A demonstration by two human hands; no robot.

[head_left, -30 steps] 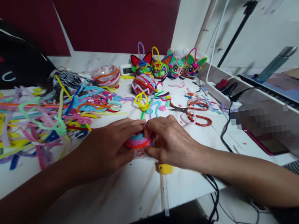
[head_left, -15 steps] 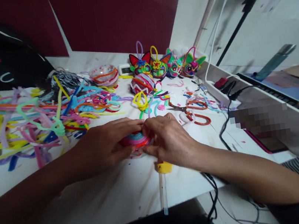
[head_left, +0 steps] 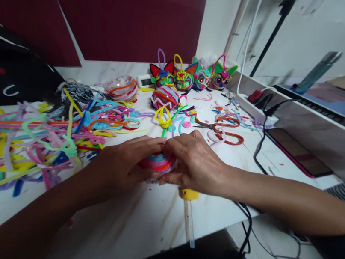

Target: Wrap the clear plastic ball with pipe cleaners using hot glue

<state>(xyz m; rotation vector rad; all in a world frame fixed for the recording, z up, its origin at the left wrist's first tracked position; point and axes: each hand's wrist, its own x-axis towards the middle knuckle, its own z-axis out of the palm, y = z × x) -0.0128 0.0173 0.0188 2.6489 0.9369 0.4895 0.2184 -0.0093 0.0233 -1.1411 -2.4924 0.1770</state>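
Between my two hands is a round ball [head_left: 158,165] wrapped in pink, red and blue pipe cleaners, low over the white table. My left hand [head_left: 127,162] curves around its left side and top. From the right, my right hand [head_left: 195,160] has its fingers bent on the top and its thumb against the near side. The fingertips meet over the ball and hide much of it. Just below my right hand, a yellow tool end [head_left: 190,194] with a clear stick [head_left: 190,224] coming out lies on the table; the rest of it is covered.
Loose pipe cleaners [head_left: 41,144] spread over the left side. Scissors [head_left: 217,128] with orange handles lie beyond my right hand. Further back are another wrapped ball [head_left: 164,98], a wrapped bowl [head_left: 121,89] and several animal-head ornaments [head_left: 200,75]. A phone [head_left: 299,151] and black cable [head_left: 258,151] are right.
My right thumb has shifted slightly left and down along the ball, and more of its striped side shows. Both hands stay around it.
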